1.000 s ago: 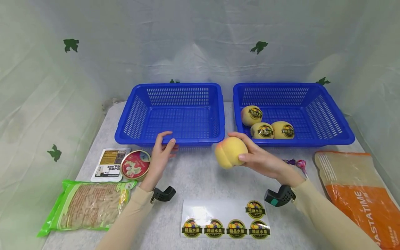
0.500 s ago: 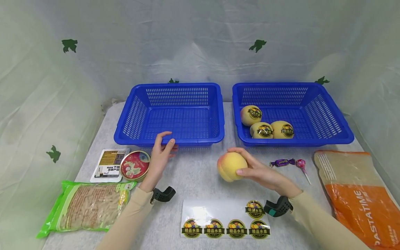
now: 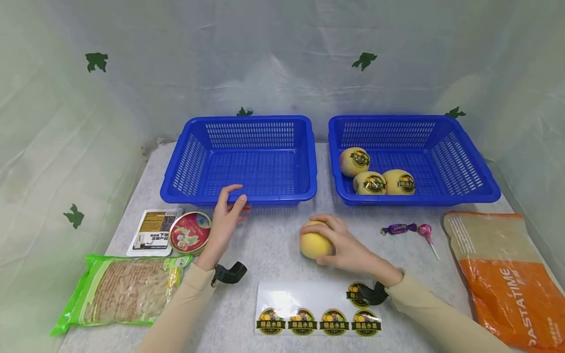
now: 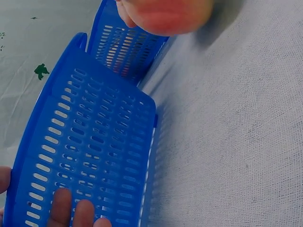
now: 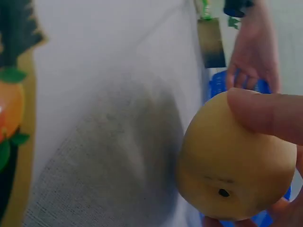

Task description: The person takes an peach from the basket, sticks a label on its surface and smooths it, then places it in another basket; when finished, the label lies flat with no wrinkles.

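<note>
My right hand (image 3: 346,247) holds a yellow peach (image 3: 314,245), fingers over its top and thumb on its near side. In the right wrist view the peach (image 5: 236,161) shows a small dark pit at its end. A red blush marks the peach (image 4: 170,16) in the left wrist view. Whether it touches the table I cannot tell. My left hand (image 3: 225,220) grips the front rim of the left blue basket (image 3: 278,198), index finger over the rim and several fingertips (image 4: 60,205) against the outer wall. A sheet of round fruit stickers (image 3: 300,296) lies in front of the peach.
The right blue basket (image 3: 441,198) holds 3 stickered peaches (image 3: 355,162). A red round tin (image 3: 190,233), a white packet (image 3: 154,233) and a green-edged bag (image 3: 128,291) lie left. A purple candy (image 3: 398,228), a lollipop (image 3: 425,230) and an orange bag (image 3: 507,284) lie right.
My right hand has brought the peach down and nearer to me, away from the baskets, and its fingers now lie over the top. The left hand has stayed at the basket rim.
</note>
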### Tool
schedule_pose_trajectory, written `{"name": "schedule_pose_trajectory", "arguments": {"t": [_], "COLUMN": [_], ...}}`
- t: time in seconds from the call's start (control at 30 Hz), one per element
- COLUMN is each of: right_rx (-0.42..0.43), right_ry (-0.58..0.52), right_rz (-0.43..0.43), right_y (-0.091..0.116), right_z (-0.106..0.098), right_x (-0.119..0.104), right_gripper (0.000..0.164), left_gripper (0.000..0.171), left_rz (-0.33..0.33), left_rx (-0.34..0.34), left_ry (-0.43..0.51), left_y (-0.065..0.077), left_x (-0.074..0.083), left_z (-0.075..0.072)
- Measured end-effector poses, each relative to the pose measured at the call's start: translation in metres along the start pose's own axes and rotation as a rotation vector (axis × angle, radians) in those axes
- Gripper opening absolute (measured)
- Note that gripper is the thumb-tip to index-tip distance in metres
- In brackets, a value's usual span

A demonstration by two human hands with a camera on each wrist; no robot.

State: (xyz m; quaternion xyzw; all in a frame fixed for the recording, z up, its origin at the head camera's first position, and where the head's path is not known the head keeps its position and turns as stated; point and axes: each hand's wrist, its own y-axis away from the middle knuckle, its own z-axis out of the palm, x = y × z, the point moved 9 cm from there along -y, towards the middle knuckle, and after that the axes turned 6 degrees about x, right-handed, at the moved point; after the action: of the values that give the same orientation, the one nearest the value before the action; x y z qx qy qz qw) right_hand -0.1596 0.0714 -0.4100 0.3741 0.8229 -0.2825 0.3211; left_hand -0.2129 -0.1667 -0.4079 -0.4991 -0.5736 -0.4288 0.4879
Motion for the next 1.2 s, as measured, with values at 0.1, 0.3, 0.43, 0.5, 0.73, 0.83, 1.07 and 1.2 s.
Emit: {"name": "schedule_pose_trajectory", "arguments": {"t": [0.1,0.3,0.43,0.5,0.73,0.83,1.07,1.2], "right_rx": [-0.034,-0.105,-0.121,-0.112,-0.047,-0.019,0.032,-0.02], "right_ry": [0.064,-0.064,-0.107,-0.12,-0.24,-0.296,-0.332,-0.321], "right_rz": [-0.058,0.027,0.059,0.057,0.051,0.076,0.094,0.104], "right_y": [-0.001,-0.001,0.001,0.002,0.011,0.017,0.039,0.052], "right_z": [0.005,0.006,0.006,0.004,-0.012,-0.022,-0.038,-0.037], "right_x": [-0.003,0.002,0.005,0.005,0.008,0.01,0.015,0.017], "right_gripper": [0.066,0.058,0.061,0.065,0.068,0.066,0.054,0.043], "left_gripper": [0.042,0.043,0.045,0.048,0.05,0.048,0.04,0.031], "left_rz": [0.009,0.006,-0.011,-0.019,-0.026,0.002,0.236,0.367], "left_rx": [-0.004,-0.008,-0.026,-0.046,-0.168,-0.266,-0.563,-0.778], "left_ry": [0.001,0.006,0.006,0.009,0.025,0.006,-0.196,-0.26], "left_y": [-0.001,-0.002,-0.002,-0.002,0.004,0.011,0.045,0.078], "left_x": [0.0,0.003,0.004,0.004,0.007,0.011,0.035,0.048], "left_z": [0.001,0.001,0.001,0.001,0.004,0.01,0.04,0.073]}}
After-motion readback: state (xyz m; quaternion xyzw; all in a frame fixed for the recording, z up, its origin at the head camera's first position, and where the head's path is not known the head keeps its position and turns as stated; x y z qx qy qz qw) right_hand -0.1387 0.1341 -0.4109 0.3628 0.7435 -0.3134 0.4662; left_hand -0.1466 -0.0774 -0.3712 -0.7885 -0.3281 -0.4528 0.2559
